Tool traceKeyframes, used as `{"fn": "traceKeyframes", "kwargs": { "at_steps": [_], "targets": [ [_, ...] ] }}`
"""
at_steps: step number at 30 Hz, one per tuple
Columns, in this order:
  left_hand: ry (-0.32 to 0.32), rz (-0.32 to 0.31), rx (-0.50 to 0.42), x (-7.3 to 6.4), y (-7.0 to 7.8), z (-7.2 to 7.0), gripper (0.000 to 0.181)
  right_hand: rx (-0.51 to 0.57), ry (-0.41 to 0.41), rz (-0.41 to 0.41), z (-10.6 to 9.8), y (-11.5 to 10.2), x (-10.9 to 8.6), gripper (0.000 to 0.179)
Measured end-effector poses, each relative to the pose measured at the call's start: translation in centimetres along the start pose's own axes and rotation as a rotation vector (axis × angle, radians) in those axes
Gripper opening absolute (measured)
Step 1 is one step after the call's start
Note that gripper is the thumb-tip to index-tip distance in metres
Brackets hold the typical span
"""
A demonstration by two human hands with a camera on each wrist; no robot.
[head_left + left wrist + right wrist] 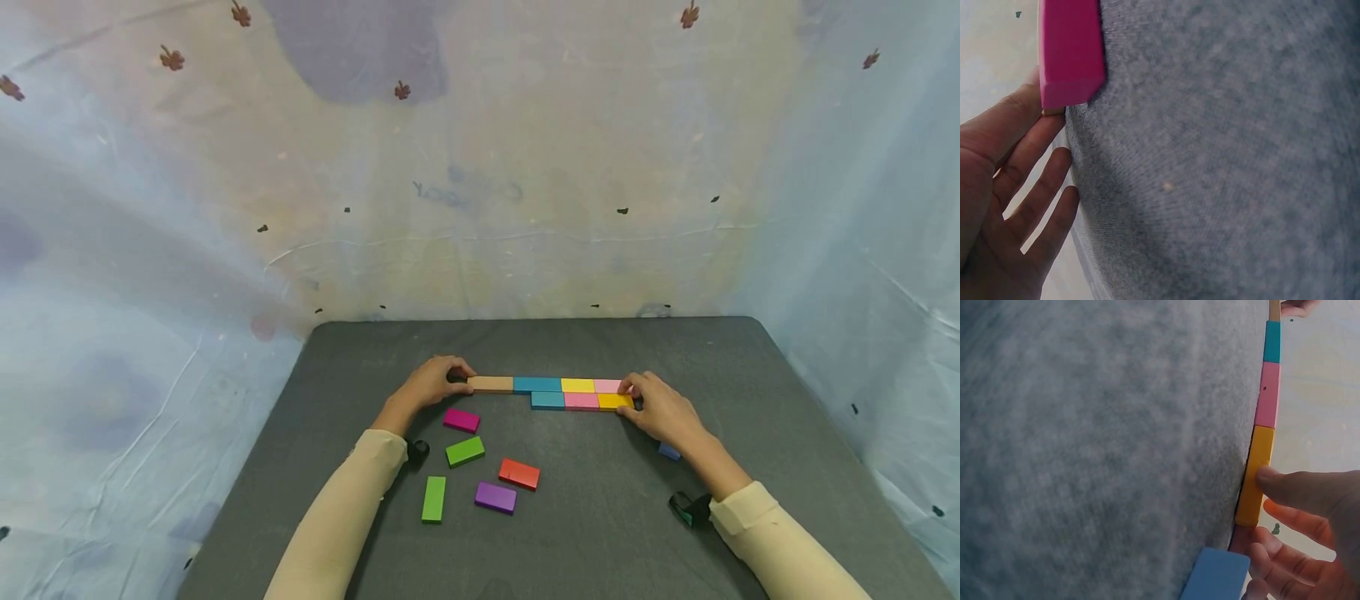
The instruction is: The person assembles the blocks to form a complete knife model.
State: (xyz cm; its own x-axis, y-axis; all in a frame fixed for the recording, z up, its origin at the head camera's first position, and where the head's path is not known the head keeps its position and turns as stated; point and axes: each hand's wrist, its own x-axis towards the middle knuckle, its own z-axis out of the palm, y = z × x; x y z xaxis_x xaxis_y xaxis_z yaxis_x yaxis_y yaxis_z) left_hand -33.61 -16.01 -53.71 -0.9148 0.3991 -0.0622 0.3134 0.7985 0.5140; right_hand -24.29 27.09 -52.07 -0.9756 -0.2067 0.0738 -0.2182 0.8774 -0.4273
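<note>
A double row of flat coloured blocks lies on the grey table [600,517]. At the left end of its back row, my left hand [435,382] pinches the tan block [491,384] between thumb and forefinger. Beside it run a teal block [537,384], a yellow block [577,386] and a pink block [606,386]. The front row holds a shorter teal block [547,401], a second pink block [581,402] and an orange-yellow block [611,402]. My right hand [663,408] grips the right end, thumb on the front face of the orange-yellow block.
Nearer me lie loose blocks: magenta [461,420], two green ones [465,451], red [519,473] and purple [496,497]. A blue block [1216,575] sits under my right wrist, mostly hidden in the head view. Patterned sheeting [510,167] hangs behind the table.
</note>
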Motion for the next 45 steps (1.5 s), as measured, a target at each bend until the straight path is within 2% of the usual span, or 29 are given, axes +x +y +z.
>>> {"fn": "traceKeyframes", "kwargs": {
  "at_steps": [6, 10, 21, 33, 39, 45],
  "targets": [
    [-0.003, 0.002, -0.001, -0.1, 0.2, -0.1, 0.026, -0.017, 0.016, 0.005, -0.3, -0.4, -0.3, 0.028],
    [-0.002, 0.001, 0.002, 0.0, 0.2, -0.1, 0.025, -0.003, 0.030, -0.006, -0.6, -1.5, -0.8, 0.030],
    [0.003, 0.012, 0.009, -0.2, 0.2, -0.1, 0.026, 0.099, 0.036, -0.132, 0.4, -5.9, -2.4, 0.031],
    [0.001, 0.023, 0.005, -0.2, 0.3, -0.4, 0.026, 0.155, -0.081, -0.224, 2.7, -10.2, -4.2, 0.033],
    [-0.002, 0.026, 0.005, -0.4, 0.4, -0.6, 0.025, 0.207, -0.152, -0.289, 3.7, -11.5, -4.5, 0.032],
    [-0.001, 0.030, 0.001, -0.6, 0.6, -0.6, 0.026, 0.190, -0.225, -0.312, 4.7, -12.5, -4.4, 0.035]
  ]
}}
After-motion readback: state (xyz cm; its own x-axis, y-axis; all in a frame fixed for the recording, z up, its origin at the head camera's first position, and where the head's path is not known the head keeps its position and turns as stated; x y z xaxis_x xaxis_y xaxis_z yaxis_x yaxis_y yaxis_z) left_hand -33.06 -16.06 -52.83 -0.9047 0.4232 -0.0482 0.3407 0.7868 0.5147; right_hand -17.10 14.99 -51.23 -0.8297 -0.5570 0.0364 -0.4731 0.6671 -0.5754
